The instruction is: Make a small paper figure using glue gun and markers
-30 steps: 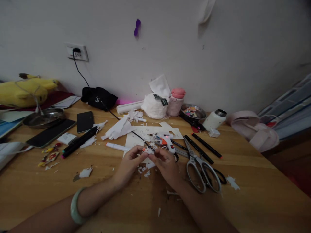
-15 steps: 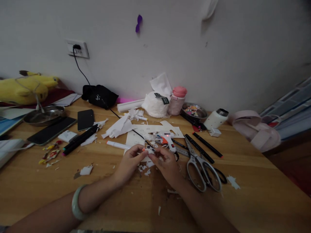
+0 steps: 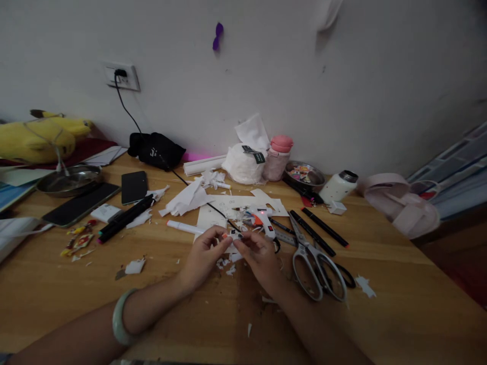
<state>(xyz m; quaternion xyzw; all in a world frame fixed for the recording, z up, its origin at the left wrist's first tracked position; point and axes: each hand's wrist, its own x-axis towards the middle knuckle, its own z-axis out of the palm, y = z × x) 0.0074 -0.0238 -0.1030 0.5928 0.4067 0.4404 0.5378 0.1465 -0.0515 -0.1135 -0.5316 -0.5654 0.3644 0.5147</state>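
Between the fingertips of both hands is a small white piece [image 3: 235, 234] with orange and dark marks; its kind is too small to make out. My left hand [image 3: 205, 253] pinches its left side, and a pale green bangle [image 3: 122, 318] circles that wrist. My right hand [image 3: 261, 256] pinches it from the right. Just beyond the right hand lies a white and orange hot glue gun [image 3: 265, 221] with a small red light. Its black cord [image 3: 218, 211] runs behind the hands. White paper scraps [image 3: 230, 269] lie below the fingers, and a marked paper sheet [image 3: 213, 215] lies behind them.
Large scissors [image 3: 318, 266] and black markers [image 3: 325, 226] lie to the right. A white bottle [image 3: 338, 186], a pink-lidded jar [image 3: 279, 157] and a metal bowl [image 3: 317, 177] stand at the back. Phones [image 3: 81, 204] and a yellow plush toy [image 3: 45, 139] are at left.
The small white piece has turned slightly between the fingertips. Both hands stay almost in the same place, and the things around them have not moved.
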